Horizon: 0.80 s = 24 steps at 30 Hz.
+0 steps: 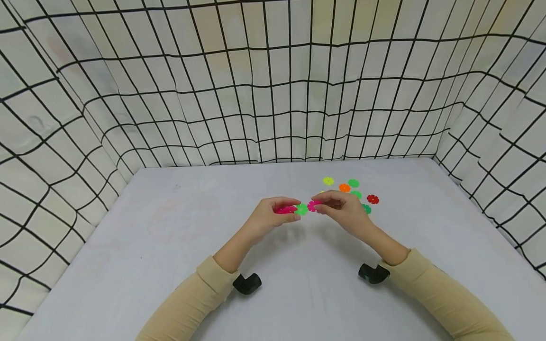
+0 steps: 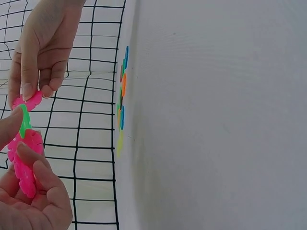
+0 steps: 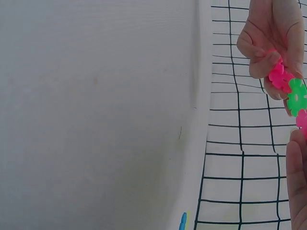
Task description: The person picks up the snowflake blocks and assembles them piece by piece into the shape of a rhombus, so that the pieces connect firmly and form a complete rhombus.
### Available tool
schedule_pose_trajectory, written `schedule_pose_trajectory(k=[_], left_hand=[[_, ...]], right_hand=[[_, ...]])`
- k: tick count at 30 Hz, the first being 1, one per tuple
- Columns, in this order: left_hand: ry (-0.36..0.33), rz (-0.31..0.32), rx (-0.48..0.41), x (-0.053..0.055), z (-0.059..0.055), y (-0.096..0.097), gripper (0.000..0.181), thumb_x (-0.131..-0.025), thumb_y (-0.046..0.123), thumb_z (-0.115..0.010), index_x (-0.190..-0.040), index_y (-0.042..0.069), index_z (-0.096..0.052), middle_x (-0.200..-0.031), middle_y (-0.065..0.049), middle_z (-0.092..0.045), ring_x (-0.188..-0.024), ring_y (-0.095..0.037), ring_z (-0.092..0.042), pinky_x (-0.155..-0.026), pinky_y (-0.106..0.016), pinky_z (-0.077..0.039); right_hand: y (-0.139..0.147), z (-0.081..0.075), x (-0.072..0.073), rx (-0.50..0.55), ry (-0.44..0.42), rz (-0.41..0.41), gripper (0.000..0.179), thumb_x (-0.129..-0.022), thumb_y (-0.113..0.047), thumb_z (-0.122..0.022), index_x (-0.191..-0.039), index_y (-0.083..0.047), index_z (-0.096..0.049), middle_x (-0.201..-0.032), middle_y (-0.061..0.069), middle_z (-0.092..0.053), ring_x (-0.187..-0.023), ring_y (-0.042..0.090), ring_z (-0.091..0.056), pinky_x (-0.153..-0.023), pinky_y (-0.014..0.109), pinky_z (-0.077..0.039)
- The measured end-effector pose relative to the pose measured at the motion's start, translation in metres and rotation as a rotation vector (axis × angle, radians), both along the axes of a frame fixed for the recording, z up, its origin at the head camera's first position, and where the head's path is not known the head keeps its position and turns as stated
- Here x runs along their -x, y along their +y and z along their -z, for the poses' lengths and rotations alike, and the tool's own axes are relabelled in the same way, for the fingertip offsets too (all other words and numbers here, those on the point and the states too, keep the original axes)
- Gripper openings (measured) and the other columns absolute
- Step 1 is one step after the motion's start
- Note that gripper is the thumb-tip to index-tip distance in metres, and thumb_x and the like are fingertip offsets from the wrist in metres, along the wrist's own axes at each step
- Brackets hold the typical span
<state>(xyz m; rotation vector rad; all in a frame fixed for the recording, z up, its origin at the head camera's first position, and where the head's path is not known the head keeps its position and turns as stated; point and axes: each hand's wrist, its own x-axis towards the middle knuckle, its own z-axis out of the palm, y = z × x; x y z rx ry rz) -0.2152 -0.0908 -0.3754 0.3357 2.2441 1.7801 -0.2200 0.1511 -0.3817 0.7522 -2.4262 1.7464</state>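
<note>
My left hand grips several pink interlocking flower discs, joined to a green flower disc at their right end. Between the thumb and fingers of my right hand is another pink flower disc. In the right wrist view this pink disc meets the lower edge of the green disc; whether it is slotted in, I cannot tell. Both hands are raised above the table and face each other. Fingers partly cover the pink discs of the left hand.
Loose flower discs lie on the white table behind and beside the right hand: yellow, orange, red and several green. The right hand hides some. Blue ones show in the left wrist view. Black-gridded white cloth walls enclose the back and sides.
</note>
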Motion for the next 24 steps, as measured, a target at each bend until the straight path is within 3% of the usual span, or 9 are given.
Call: schedule_pose_trajectory(k=[5, 9, 15, 24], left_hand=[[0.004, 0.0, 0.004, -0.0012, -0.0018, 0.001, 0.041, -0.09, 0.014, -0.08, -0.129, 0.009, -0.071, -0.113, -0.004, -0.072, -0.098, -0.019, -0.065, -0.095, -0.047, -0.052], [0.022, -0.003, 0.007, -0.0023, -0.0028, 0.0014, 0.042, -0.09, 0.014, -0.08, -0.13, 0.009, -0.07, -0.113, -0.004, -0.072, -0.099, -0.019, -0.066, -0.093, -0.041, -0.053], [0.044, -0.006, 0.014, -0.0035, -0.0017, 0.0015, 0.042, -0.092, 0.014, -0.078, -0.132, 0.009, -0.069, -0.117, -0.004, -0.071, -0.102, -0.019, -0.067, -0.092, -0.035, -0.054], [0.101, 0.0, 0.07, -0.0074, -0.0062, 0.0048, 0.038, -0.095, 0.012, -0.074, -0.133, 0.008, -0.068, -0.117, -0.005, -0.07, -0.102, -0.02, -0.065, -0.09, -0.037, -0.056]], right_hand=[[-0.0025, 0.0015, 0.0008, -0.003, 0.026, -0.011, 0.022, -0.093, 0.001, -0.074, -0.115, 0.004, -0.073, -0.109, 0.014, -0.073, -0.09, 0.024, -0.073, -0.081, 0.027, -0.058], [-0.0032, 0.0023, 0.0012, 0.0, 0.039, -0.009, 0.022, -0.092, 0.002, -0.074, -0.114, 0.003, -0.074, -0.109, 0.013, -0.073, -0.089, 0.019, -0.073, -0.082, 0.027, -0.058], [-0.0046, 0.0001, -0.0007, 0.003, 0.051, -0.009, 0.022, -0.092, 0.002, -0.073, -0.114, 0.003, -0.074, -0.108, 0.013, -0.073, -0.09, 0.018, -0.073, -0.081, 0.026, -0.058], [-0.0056, 0.0006, -0.0029, 0.03, 0.064, 0.005, 0.021, -0.092, 0.003, -0.073, -0.113, 0.004, -0.075, -0.107, 0.014, -0.074, -0.089, 0.018, -0.073, -0.081, 0.025, -0.058]])
